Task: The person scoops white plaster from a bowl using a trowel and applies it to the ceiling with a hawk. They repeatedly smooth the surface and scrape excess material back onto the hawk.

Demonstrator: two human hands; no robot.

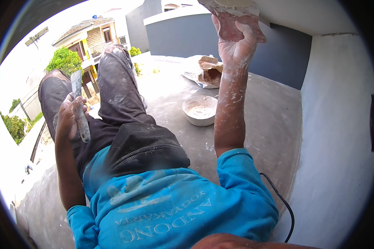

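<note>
My left hand (69, 116), near my thigh, grips a putty knife (79, 106) with a pale smeared blade pointing up. My right hand (237, 52), dusted with white, is raised at the top of the view, holding a reddish flat spreader (232, 27) with whitish paste along its upper part, near the underside of the white overhang (297, 16). Below that arm sits a pale bowl (197, 117) with whitish paste inside. Behind the bowl lies an open, crumpled sack (199, 72).
Grey concrete floor (253, 116) surrounds me. A white wall (332, 124) runs along my right, with a dark cable (284, 201) beside it. A dark grey parapet (178, 41) stands beyond. Trees, a railing and a house (91, 37) show at the left.
</note>
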